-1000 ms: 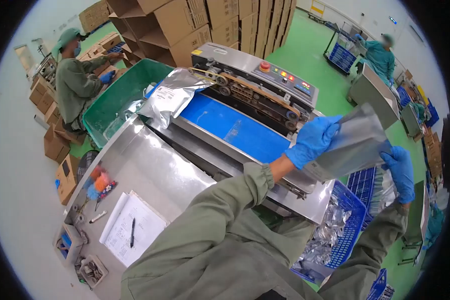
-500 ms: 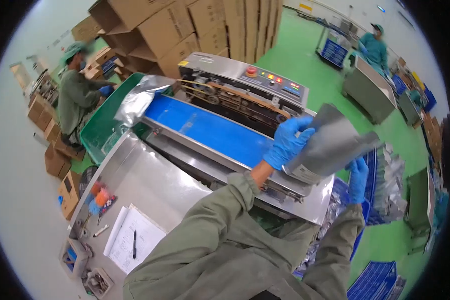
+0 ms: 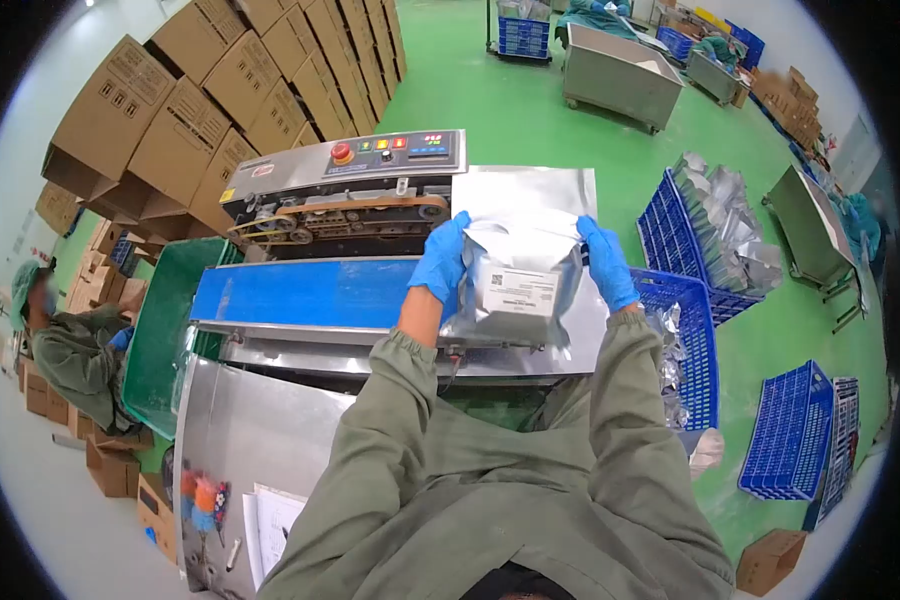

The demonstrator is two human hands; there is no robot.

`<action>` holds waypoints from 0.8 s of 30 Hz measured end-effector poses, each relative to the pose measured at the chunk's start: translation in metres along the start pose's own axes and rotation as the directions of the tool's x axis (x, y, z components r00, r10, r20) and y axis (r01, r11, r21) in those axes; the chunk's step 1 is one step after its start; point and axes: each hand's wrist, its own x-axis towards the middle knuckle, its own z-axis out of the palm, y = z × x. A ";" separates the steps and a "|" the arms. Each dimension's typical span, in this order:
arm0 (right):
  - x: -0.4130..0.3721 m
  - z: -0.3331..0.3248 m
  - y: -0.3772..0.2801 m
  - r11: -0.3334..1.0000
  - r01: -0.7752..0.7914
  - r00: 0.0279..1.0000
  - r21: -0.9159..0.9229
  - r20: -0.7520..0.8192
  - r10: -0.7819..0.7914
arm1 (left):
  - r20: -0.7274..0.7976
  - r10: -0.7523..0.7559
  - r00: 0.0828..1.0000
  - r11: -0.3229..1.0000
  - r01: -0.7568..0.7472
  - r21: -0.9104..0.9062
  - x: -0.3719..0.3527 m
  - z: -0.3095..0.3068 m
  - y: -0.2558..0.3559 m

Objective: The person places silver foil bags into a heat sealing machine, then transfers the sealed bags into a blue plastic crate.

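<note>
Packing workshop, conveyor machine (image 3: pixel 345 190), stacked cartons (image 3: pixel 230 85), crates (image 3: pixel 785 435)

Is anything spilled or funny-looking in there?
I can't see any spill. The fluffy orange-and-blue trinket on the metal table seems a bit odd: it looks toy-like, unlike the plain silver foil pouch and conveyor sealing machine.

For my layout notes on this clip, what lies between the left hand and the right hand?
In the head view, a labelled silver pouch lies there, held near its top by the left hand and the right hand.
</note>
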 end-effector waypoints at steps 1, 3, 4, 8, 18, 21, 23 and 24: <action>-0.005 -0.003 0.001 0.989 -0.142 0.989 -0.026 0.048 0.143 | -0.006 0.003 1.000 1.000 -0.003 0.003 0.005 -0.017 -0.010; -0.005 0.003 0.030 0.991 -0.100 0.991 -0.091 0.085 0.108 | -0.082 -0.004 0.997 0.984 0.018 0.178 0.008 -0.047 -0.024; 0.001 0.009 0.053 0.990 -0.084 0.990 -0.114 0.102 0.095 | -0.143 0.036 0.989 0.971 -0.001 0.238 -0.009 -0.043 -0.019; -0.007 0.037 0.029 0.987 -0.132 0.984 -0.088 0.104 0.141 | -0.245 0.051 0.968 0.925 0.047 0.377 -0.003 -0.072 -0.007; -0.041 0.063 0.031 0.958 -0.207 0.938 0.198 0.319 0.137 | -0.126 0.449 0.885 0.527 -0.149 0.836 -0.070 -0.131 0.048; -0.115 -0.034 0.060 0.979 -0.200 0.978 0.023 -0.054 0.201 | 0.456 0.558 0.693 -0.458 -0.202 0.866 -0.131 -0.076 0.062; -0.157 -0.109 0.133 0.759 -0.344 0.840 -0.553 -0.542 -0.015 | 0.241 0.471 0.849 -0.282 -0.114 0.953 -0.143 -0.032 0.044; -0.213 -0.143 0.152 0.401 -0.475 0.800 -0.783 -0.574 -0.173 | 0.193 0.442 0.876 -0.379 -0.013 0.925 -0.138 -0.047 0.041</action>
